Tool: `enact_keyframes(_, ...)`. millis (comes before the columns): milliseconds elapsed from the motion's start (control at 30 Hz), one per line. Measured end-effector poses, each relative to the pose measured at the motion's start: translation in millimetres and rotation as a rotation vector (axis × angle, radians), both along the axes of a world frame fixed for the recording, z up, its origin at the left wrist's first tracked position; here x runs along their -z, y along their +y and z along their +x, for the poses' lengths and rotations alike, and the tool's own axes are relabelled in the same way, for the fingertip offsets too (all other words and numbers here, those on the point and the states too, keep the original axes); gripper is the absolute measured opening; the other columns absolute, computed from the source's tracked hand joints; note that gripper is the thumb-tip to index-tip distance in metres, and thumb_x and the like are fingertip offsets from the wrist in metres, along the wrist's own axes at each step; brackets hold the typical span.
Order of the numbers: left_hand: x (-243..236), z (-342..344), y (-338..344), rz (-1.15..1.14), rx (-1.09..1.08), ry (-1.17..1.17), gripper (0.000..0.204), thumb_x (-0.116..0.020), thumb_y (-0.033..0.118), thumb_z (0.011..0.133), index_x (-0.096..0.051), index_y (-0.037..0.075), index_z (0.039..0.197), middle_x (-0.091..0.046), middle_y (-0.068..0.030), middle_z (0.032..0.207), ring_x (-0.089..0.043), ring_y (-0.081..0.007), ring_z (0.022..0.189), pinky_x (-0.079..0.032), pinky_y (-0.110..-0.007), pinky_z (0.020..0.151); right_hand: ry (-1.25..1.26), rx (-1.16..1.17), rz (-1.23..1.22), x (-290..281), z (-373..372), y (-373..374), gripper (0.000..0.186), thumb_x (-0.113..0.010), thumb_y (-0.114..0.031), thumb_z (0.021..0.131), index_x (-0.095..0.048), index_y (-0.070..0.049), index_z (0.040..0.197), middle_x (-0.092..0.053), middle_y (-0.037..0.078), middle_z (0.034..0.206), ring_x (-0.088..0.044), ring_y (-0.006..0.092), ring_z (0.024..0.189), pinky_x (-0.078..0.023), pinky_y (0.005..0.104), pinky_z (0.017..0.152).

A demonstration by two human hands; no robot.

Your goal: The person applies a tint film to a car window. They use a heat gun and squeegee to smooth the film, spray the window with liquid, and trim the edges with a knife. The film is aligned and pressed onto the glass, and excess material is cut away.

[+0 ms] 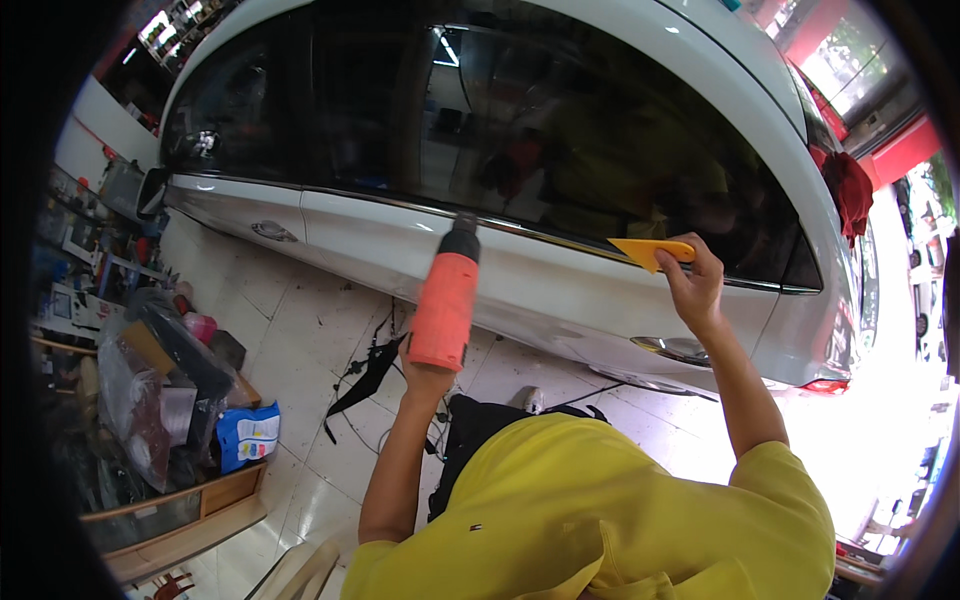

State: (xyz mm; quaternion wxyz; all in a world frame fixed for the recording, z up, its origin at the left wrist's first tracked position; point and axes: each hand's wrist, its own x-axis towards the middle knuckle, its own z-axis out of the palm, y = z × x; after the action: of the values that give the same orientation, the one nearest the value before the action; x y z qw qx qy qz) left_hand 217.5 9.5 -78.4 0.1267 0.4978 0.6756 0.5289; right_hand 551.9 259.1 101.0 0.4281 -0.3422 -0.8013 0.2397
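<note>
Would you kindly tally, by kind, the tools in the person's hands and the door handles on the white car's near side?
Heat gun, in the left hand: 1
Orange scraper, in the right hand: 1
Door handles: 2
Total: 4

We hold our left forearm point(396, 475) nearly upright, leaning slightly right, its left hand point(426, 379) partly hidden — while our right forearm point(742, 390) slants up and leftward, the right hand point(702, 285) pinched, thumb point(667, 262) below the fingers point(708, 255).

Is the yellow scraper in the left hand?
No, the right hand holds the yellow scraper, while the left hand grips the red tool.
</note>
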Motion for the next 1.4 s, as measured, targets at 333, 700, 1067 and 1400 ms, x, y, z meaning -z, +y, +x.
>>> enact_keyframes(333,-59,0,18,0.082,0.216,-0.021,0.042,-0.085,0.019,0.082,-0.069,0.001,0.117,-0.075,-0.0164,0.097,-0.076,-0.0315,0.08,-0.059,-0.036,0.068,-0.03,-0.007,0.222,-29,-124,25,0.016,-0.08,0.001,0.089,-0.07,0.002,0.102,-0.07,0.013,0.098,-0.067,0.0226,0.084,-0.053,0.0295,0.077)
enact_keyframes(700,-61,-10,32,0.137,0.181,-0.095,0.038,-0.084,0.021,0.086,-0.068,0.001,0.115,-0.073,-0.0171,0.087,-0.075,-0.0323,0.076,-0.058,-0.036,0.068,0.036,-0.025,0.294,-33,-157,52,0.021,-0.081,0.004,0.086,-0.069,0.0,0.103,-0.07,0.015,0.096,-0.068,0.0285,0.087,-0.055,0.0344,0.078)
enact_keyframes(1067,-14,-26,27,0.065,0.029,-0.198,0.032,-0.082,0.014,0.086,-0.067,0.002,0.112,-0.074,-0.0132,0.092,-0.073,-0.0266,0.081,-0.058,-0.035,0.071,-0.441,-0.234,0.671,4,-178,35,0.022,-0.083,-0.004,0.081,-0.067,-0.008,0.096,-0.068,0.005,0.089,-0.066,0.0267,0.089,-0.041,0.0447,0.086)
enact_keyframes(1400,-22,-50,23,0.131,-0.08,-0.295,0.041,-0.081,0.015,0.084,-0.065,0.003,0.12,-0.074,-0.0181,0.093,-0.076,-0.0348,0.083,-0.058,-0.036,0.074,-0.158,-0.051,0.656,-13,-233,45,0.022,-0.084,-0.005,0.079,-0.071,-0.008,0.096,-0.068,0.006,0.09,-0.065,0.0297,0.094,-0.042,0.0458,0.086)
